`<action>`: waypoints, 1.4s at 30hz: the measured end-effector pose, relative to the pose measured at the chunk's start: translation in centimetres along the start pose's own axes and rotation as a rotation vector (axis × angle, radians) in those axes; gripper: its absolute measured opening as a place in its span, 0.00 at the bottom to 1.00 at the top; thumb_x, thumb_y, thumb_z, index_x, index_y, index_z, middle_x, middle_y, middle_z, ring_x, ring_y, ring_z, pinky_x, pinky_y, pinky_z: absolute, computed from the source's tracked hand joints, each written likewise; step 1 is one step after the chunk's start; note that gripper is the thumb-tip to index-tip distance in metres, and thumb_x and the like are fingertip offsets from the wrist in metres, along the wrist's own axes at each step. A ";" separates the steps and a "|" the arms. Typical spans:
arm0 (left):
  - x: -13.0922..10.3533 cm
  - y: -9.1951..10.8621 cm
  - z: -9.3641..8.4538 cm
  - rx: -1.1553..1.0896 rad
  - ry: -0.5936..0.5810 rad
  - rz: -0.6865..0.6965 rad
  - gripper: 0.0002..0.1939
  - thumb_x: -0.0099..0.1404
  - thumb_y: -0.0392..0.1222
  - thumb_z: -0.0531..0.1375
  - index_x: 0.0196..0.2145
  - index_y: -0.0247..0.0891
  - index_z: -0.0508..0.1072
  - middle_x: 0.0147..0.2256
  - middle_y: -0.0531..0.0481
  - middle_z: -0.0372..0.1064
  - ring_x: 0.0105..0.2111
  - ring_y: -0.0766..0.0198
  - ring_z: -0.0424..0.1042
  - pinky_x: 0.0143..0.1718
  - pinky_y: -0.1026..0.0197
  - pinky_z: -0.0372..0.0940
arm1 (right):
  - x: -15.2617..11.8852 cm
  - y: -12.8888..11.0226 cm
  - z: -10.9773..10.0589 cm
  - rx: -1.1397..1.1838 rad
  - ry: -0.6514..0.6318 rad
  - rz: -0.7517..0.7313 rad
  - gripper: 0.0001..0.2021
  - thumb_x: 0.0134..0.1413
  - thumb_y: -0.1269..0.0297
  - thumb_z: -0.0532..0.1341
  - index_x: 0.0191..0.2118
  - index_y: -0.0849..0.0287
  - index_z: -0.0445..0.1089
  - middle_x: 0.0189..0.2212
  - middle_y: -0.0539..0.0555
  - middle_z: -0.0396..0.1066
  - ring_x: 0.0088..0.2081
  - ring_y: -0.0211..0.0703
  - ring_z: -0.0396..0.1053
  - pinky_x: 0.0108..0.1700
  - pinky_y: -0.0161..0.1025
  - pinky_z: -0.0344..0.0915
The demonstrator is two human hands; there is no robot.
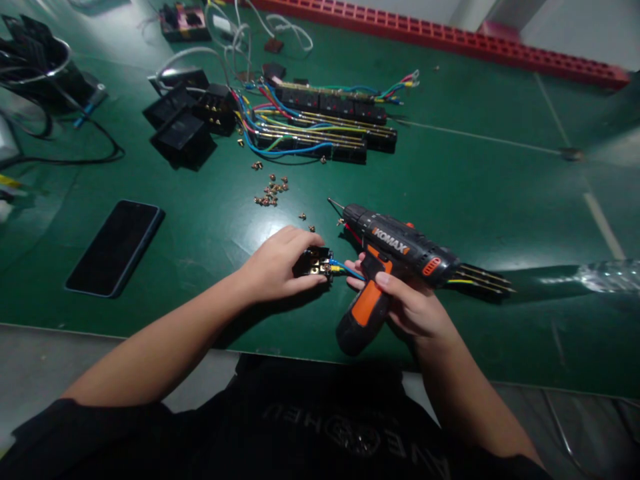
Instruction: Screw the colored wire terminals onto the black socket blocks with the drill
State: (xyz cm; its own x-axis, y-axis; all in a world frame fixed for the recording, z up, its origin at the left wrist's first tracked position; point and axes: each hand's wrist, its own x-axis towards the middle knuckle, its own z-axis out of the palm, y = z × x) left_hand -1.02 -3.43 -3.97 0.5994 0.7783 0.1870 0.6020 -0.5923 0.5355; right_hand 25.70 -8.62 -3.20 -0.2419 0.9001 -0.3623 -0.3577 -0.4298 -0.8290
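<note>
Black terminal block (316, 261) sits at the near side of the green worktop (480, 200), in front of the person, its brass-coloured contacts facing up. Left hand (280, 263) pinches it, the thumb along the near edge and the fingers bent over the far edge. Blue and yellow wires (345, 267) leave its right end and run toward the right hand (415, 310), which is wrapped around the grip of a black and orange drill (400, 241), thumb across the handle; whether its fingertips also hold the wires, I cannot tell. The drill's thin bit (336, 203) points up and to the left, away from the block. Behind the drill's rear end, a black strip with brass bars (483, 280) shows in part. Just beyond the left hand, small brass-coloured screws (273, 190) lie scattered, most in one loose cluster. Farther back, several long black strips (320, 143) lie side by side with coloured wires running along them, and black boxes (184, 139) are grouped to their left. A dark phone (115, 248) lies flat, left of the left hand. At the far left stands a round container (65, 63) filled with dark pieces; a red slotted rail (425, 40) runs along the back.
</note>
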 end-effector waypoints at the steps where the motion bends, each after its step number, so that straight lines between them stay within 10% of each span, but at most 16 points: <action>1: 0.0 0.0 0.0 0.003 0.003 0.002 0.23 0.69 0.57 0.62 0.54 0.40 0.67 0.48 0.42 0.74 0.48 0.52 0.72 0.51 0.51 0.66 | 0.0 0.0 0.0 0.005 0.001 -0.001 0.20 0.52 0.58 0.75 0.51 0.49 0.76 0.54 0.53 0.74 0.60 0.56 0.73 0.64 0.60 0.73; 9: 0.0 -0.1 -0.5 0.006 0.078 0.038 0.31 0.68 0.65 0.61 0.55 0.36 0.70 0.49 0.40 0.75 0.48 0.49 0.73 0.50 0.49 0.66 | 0.1 -0.1 0.2 0.046 0.020 0.000 0.21 0.49 0.60 0.77 0.50 0.50 0.78 0.51 0.51 0.76 0.57 0.53 0.76 0.61 0.55 0.76; 13: 1.2 -1.9 -1.6 0.053 0.246 -0.088 0.20 0.77 0.51 0.51 0.52 0.36 0.75 0.43 0.43 0.77 0.44 0.55 0.74 0.49 0.51 0.66 | 0.1 0.0 0.2 0.054 0.038 0.009 0.21 0.48 0.60 0.77 0.50 0.49 0.78 0.51 0.51 0.76 0.56 0.52 0.76 0.61 0.53 0.76; 23: 7.0 -5.4 -3.9 0.315 -0.203 0.321 0.12 0.70 0.39 0.62 0.48 0.44 0.83 0.38 0.45 0.77 0.37 0.57 0.71 0.42 0.55 0.64 | 0.0 0.0 0.4 0.030 0.065 0.001 0.27 0.46 0.59 0.77 0.54 0.49 0.76 0.52 0.53 0.76 0.57 0.55 0.75 0.64 0.60 0.72; 30: 8.6 -5.3 -2.3 0.370 -0.338 0.395 0.11 0.67 0.32 0.60 0.37 0.39 0.84 0.30 0.45 0.77 0.32 0.58 0.71 0.35 0.57 0.64 | 0.0 0.1 0.4 0.045 0.064 0.004 0.32 0.46 0.58 0.77 0.59 0.48 0.73 0.52 0.54 0.76 0.57 0.54 0.76 0.64 0.58 0.72; 36: 7.6 -4.5 -3.5 0.217 -0.151 0.272 0.09 0.69 0.38 0.60 0.37 0.39 0.82 0.32 0.47 0.77 0.34 0.60 0.75 0.40 0.58 0.68 | 0.1 0.2 0.5 0.049 0.063 0.006 0.38 0.45 0.57 0.78 0.63 0.45 0.70 0.54 0.54 0.76 0.58 0.55 0.75 0.64 0.59 0.72; 42: 3.9 0.9 -3.5 -0.218 0.147 0.025 0.08 0.71 0.42 0.61 0.41 0.37 0.79 0.36 0.49 0.80 0.34 0.65 0.77 0.37 0.63 0.68 | -0.1 0.1 0.4 0.020 0.063 0.007 0.36 0.45 0.57 0.78 0.61 0.44 0.72 0.54 0.53 0.76 0.57 0.54 0.75 0.65 0.58 0.71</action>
State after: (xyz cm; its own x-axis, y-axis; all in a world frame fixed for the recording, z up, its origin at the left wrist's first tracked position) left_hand 0.07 -0.20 0.15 0.5204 0.7950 0.3116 0.4506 -0.5657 0.6906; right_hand 25.28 -8.75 -3.08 -0.1874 0.8997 -0.3943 -0.3746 -0.4366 -0.8180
